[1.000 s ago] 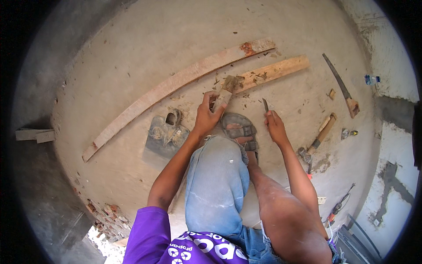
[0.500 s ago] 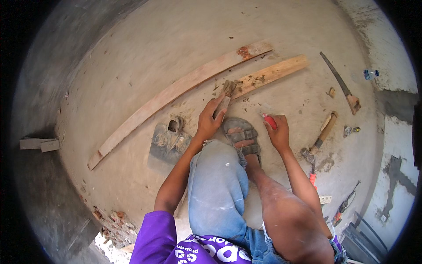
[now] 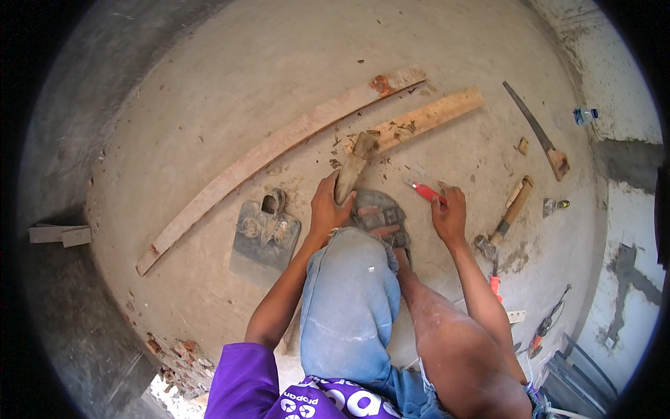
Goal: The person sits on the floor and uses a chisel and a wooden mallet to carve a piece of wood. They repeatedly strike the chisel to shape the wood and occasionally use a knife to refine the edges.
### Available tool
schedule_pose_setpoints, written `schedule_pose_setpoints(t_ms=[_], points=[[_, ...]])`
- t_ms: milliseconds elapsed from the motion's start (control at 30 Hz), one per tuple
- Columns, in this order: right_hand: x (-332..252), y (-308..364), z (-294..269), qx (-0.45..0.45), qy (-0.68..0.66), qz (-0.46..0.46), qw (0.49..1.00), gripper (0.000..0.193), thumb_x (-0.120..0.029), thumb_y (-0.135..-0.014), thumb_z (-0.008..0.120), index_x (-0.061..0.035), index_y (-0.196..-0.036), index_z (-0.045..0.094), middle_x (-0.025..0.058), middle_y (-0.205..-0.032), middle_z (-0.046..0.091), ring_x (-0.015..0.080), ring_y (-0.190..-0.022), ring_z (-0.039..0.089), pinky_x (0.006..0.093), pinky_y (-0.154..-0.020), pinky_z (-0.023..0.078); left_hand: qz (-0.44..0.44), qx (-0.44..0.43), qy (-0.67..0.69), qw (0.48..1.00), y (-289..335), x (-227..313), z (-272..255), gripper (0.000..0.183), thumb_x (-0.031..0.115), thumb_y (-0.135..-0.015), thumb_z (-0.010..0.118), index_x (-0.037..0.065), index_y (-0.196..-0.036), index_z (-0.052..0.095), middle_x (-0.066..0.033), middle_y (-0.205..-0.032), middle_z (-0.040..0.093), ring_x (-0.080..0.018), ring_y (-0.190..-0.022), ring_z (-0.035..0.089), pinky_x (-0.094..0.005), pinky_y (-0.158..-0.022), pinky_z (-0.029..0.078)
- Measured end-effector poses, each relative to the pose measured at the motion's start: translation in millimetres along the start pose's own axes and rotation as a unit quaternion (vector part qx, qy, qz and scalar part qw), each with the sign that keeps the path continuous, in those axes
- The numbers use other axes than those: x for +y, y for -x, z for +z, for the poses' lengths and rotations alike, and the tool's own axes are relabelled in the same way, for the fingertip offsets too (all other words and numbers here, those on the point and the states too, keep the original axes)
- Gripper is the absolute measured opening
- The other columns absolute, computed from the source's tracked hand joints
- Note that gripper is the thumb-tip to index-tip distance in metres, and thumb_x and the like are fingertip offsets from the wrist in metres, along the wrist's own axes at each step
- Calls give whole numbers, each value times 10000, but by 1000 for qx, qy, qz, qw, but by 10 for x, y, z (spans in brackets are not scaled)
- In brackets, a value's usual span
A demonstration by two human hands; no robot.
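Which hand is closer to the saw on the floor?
Right. The saw lies ahead and to the right of the right hand, which holds a red knife; the left hand, on the wooden piece, is farther away.

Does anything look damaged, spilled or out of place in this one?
Yes. Stray wood chips litter the shorter plank, near the wood block in the left hand. The longer plank has a reddish-brown patch near its right end, odd against its paler surface. Rubble lies uncleared along the floor's edge, lower left.
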State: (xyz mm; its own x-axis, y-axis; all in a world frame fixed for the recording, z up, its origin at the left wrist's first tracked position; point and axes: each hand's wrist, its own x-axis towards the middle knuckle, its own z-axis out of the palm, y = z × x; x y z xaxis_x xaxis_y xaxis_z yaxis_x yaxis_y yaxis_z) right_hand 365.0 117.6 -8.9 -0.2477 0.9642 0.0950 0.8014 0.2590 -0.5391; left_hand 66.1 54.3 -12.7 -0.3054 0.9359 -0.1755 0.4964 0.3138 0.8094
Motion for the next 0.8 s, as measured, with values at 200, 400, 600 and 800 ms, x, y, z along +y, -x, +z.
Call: schedule_pose_setpoints(t_ms=[200, 400, 600, 800], points=[[-17, 37, 21, -25, -26, 18, 999, 316, -81, -863, 630, -7, -1171, 625, 183, -975, 594, 369, -919, 568, 456, -821, 444, -17, -24, 46, 998, -43, -98, 28, 668, 216, -825, 765, 9, -1401, 500, -295, -1264, 610, -443, -1165, 600, -455, -1000, 474], [-156, 26, 35, -24, -55, 8, 998, 311, -87, -861, 632, -20, -1165, 625, 187, -982, 588, 378, -944, 565, 458, -842, 446, -15, -32, 39, 999, -102, -24, -25, 652, 223, -830, 761, 7, -1390, 504, -299, -1221, 631, -444, -1143, 616, -465, -975, 485], [-117, 103, 28, -39, -39, 29, 998, 334, -98, -864, 641, -25, -1190, 623, 188, -1030, 600, 393, -984, 560, 463, -871, 446, -41, -80, 39, 995, -30, -120, -145, 634, 248, -853, 742, -25, -1375, 506, -291, -1183, 657, -418, -1117, 642, -442, -959, 496], [-102, 225, -17, -16, -34, 25, 999, 332, -81, -859, 651, -25, -1186, 624, 185, -1049, 608, 391, -1032, 566, 456, -910, 448, -78, -89, 20, 993, 468, -242, -368, 574, 240, -875, 722, -27, -1349, 534, -294, -1175, 651, -423, -1115, 638, -445, -960, 495]])
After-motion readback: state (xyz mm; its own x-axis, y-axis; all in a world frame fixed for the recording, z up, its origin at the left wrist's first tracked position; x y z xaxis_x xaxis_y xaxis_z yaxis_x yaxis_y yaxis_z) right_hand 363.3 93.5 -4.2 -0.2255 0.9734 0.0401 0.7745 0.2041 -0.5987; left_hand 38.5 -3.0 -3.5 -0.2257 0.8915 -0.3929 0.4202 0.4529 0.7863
